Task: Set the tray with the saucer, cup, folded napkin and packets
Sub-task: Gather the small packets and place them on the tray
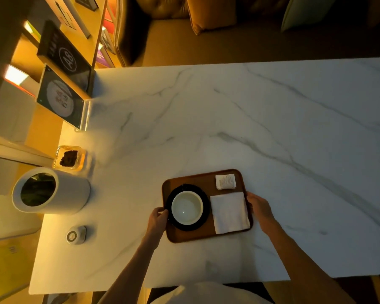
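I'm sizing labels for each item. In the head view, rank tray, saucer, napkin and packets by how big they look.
Largest to smallest:
1. tray
2. saucer and napkin, too alike to rank
3. packets

Your brown tray (pixel 191 236) lies near the table's front edge, holding a white cup (pixel 187 207) upright on a black saucer (pixel 201 223) at its left, a folded white napkin (pixel 229 212) at its right and white packets (pixel 225 181) at the far right corner.

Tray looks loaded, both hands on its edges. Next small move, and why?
Probably lift the tray level with both hands. The cup sits on the saucer, the folded napkin and packets are already on it, and the left hand and right hand grip opposite edges.
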Demonstrator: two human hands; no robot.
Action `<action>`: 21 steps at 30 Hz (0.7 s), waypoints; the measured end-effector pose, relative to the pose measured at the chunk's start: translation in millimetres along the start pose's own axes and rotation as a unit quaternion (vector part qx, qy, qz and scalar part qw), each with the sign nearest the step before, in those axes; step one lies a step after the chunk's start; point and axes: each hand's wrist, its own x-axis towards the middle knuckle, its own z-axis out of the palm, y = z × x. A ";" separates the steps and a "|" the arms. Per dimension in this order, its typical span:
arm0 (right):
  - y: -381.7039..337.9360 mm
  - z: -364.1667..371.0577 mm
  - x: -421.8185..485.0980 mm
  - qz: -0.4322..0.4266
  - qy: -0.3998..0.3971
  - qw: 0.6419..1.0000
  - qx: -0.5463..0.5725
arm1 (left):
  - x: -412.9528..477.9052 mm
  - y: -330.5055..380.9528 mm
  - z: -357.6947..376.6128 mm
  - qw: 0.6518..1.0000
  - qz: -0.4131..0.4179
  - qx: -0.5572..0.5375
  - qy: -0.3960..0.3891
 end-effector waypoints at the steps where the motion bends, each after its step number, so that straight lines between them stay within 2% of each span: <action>1: -9.1 1.4 6.7 -0.001 -0.004 1.000 0.001 | 5.3 9.2 -0.2 1.000 0.004 0.002 0.003; 10: -59.0 12.6 44.8 -0.039 -0.047 0.996 -0.058 | 47.1 77.6 0.9 0.998 0.040 0.044 0.023; 21: -64.2 13.2 56.2 -0.064 -0.041 0.992 -0.100 | 54.9 82.6 9.1 0.995 0.068 0.055 0.048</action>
